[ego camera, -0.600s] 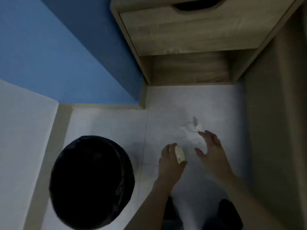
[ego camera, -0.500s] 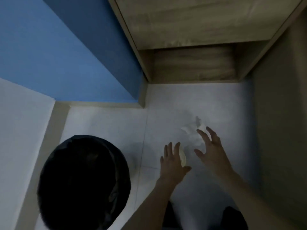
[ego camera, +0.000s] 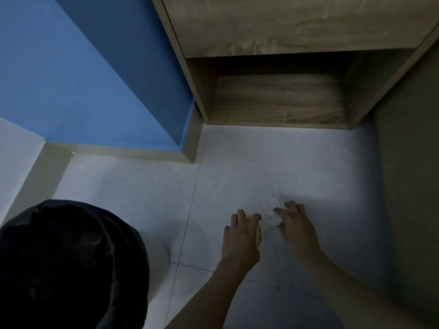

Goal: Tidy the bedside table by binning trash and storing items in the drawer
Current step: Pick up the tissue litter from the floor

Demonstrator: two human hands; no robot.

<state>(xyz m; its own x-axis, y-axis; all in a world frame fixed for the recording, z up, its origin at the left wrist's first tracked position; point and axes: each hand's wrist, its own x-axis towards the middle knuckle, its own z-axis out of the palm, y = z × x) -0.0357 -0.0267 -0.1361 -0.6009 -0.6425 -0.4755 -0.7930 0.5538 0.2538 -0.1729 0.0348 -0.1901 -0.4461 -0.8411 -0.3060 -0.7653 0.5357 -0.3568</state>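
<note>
Though dim, tiled floor (ego camera: 261, 162), blue wall (ego camera: 83, 67), bin (ego camera: 59, 206).

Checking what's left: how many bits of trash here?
2: a wad in the left hand; a crumpled tissue on the floor at the right hand. Inside the bin is dark.

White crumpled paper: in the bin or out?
Out. The white crumpled paper lies on the pale floor tiles, right hand gripping it, apart from the black-lined round bin.
</note>
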